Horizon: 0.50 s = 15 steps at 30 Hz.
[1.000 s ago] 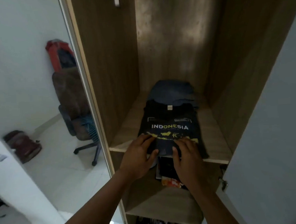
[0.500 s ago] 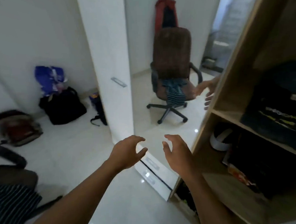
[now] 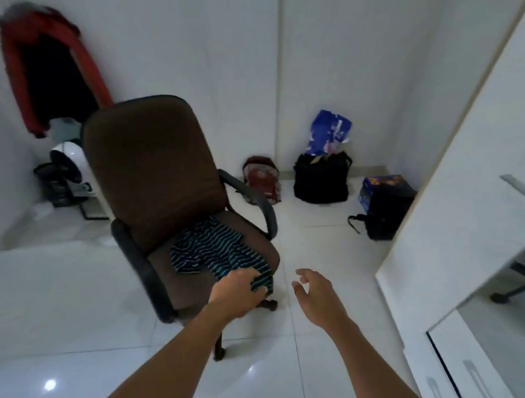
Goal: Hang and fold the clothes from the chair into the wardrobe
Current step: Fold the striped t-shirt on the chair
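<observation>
A brown office chair stands on the white tiled floor. A dark garment with teal stripes lies crumpled on its seat, its lower end hanging over the front edge. My left hand is closed around that hanging end. To its right, my right hand hovers over the floor with fingers spread and nothing in it. The white wardrobe door stands at the right edge; the wardrobe's inside is out of view.
A red and black jacket hangs on the wall at the upper left, above a white fan. A red backpack, a black bag with a blue packet, and another black backpack sit along the far wall.
My view has swung from the wardrobe shelf to the chair. Both hands left the folded black shirt, and my left hand has taken hold of the striped garment.
</observation>
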Motion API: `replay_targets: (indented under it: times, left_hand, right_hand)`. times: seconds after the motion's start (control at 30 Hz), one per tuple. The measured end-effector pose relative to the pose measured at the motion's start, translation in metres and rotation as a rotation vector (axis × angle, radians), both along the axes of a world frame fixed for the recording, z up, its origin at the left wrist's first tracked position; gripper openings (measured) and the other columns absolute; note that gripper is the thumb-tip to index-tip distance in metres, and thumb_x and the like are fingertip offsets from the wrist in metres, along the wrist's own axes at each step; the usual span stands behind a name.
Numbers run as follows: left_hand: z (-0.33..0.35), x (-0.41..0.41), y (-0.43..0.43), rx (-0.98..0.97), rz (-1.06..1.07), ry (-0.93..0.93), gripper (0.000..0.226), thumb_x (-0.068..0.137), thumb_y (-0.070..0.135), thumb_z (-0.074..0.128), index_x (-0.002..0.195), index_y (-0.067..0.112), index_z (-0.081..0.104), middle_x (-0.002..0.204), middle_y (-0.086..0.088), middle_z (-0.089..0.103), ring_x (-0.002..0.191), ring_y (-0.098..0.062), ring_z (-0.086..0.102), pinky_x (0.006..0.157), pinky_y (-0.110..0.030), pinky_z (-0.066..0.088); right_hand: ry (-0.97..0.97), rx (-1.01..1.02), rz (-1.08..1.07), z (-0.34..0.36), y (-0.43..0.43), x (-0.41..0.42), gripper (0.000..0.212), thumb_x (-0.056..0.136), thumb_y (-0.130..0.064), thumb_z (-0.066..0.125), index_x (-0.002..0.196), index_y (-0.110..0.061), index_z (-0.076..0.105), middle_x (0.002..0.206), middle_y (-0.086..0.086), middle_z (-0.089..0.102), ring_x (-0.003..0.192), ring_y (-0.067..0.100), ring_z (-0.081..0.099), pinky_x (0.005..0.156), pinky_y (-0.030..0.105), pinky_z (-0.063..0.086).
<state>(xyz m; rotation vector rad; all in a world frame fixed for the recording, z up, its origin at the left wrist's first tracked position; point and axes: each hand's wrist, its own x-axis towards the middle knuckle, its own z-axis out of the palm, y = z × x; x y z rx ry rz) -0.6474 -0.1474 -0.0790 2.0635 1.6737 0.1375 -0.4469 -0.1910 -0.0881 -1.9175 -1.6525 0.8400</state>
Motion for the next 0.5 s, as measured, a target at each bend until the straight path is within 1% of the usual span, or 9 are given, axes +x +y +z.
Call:
replay_targets:
  times: [0.07, 0.1, 0.2, 0.3, 0.4, 0.5]
  left_hand:
    - [-0.005, -0.037, 0.008, -0.037, 0.085, -0.007, 0.036, 0.088, 0.055, 0.051, 0.115, 0.032, 0.059, 0.115, 0.005, 0.066, 0.101, -0.02, 0.062, 0.086, -0.036, 0.053]
    - [-0.008, -0.053, 0.014, -0.05, 0.129, -0.017, 0.037, 0.086, 0.056, 0.051, 0.114, 0.032, 0.059, 0.114, 0.005, 0.067, 0.1, -0.019, 0.063, 0.086, -0.037, 0.054]
    - [-0.014, -0.092, 0.037, -0.072, 0.258, -0.049, 0.042, 0.088, 0.053, 0.056, 0.123, 0.03, 0.059, 0.118, 0.005, 0.067, 0.107, -0.02, 0.063, 0.089, -0.035, 0.053]
    - [-0.024, -0.114, 0.066, -0.095, 0.367, -0.08, 0.05, 0.089, 0.054, 0.058, 0.134, 0.03, 0.056, 0.124, 0.006, 0.065, 0.113, -0.018, 0.062, 0.092, -0.033, 0.051]
    - [-0.035, -0.121, 0.107, -0.116, 0.44, -0.103, 0.051, 0.089, 0.053, 0.058, 0.135, 0.03, 0.056, 0.126, 0.007, 0.065, 0.113, -0.017, 0.062, 0.092, -0.032, 0.051]
    - [-0.041, -0.117, 0.153, -0.124, 0.501, -0.13, 0.036, 0.092, 0.045, 0.059, 0.123, 0.028, 0.063, 0.116, 0.007, 0.068, 0.105, -0.018, 0.065, 0.085, -0.031, 0.053]
  right_hand:
    - [0.003, -0.019, 0.089, -0.003, 0.028, -0.038, 0.04, 0.101, -0.03, 0.05, 0.139, -0.015, 0.052, 0.132, 0.005, 0.06, 0.122, 0.019, 0.056, 0.1, 0.027, 0.043]
    - [0.016, -0.04, 0.119, -0.005, 0.042, -0.054, 0.041, 0.101, -0.03, 0.051, 0.139, -0.016, 0.052, 0.134, 0.005, 0.06, 0.122, 0.019, 0.057, 0.1, 0.029, 0.045]
    - [0.038, -0.101, 0.203, -0.009, 0.088, -0.088, 0.043, 0.101, -0.034, 0.051, 0.142, -0.021, 0.049, 0.139, 0.003, 0.058, 0.124, 0.019, 0.057, 0.102, 0.034, 0.047]
    - [0.039, -0.137, 0.274, -0.015, 0.139, -0.106, 0.045, 0.101, -0.037, 0.051, 0.144, -0.023, 0.047, 0.139, 0.0, 0.057, 0.125, 0.019, 0.056, 0.103, 0.038, 0.047]
    - [0.019, -0.155, 0.335, -0.026, 0.198, -0.112, 0.046, 0.102, -0.037, 0.05, 0.145, -0.022, 0.046, 0.138, -0.001, 0.057, 0.122, 0.018, 0.056, 0.1, 0.035, 0.048]
    - [0.015, -0.181, 0.402, -0.042, 0.263, -0.111, 0.046, 0.102, -0.038, 0.049, 0.146, -0.023, 0.045, 0.137, -0.001, 0.056, 0.117, 0.018, 0.058, 0.088, 0.028, 0.047]
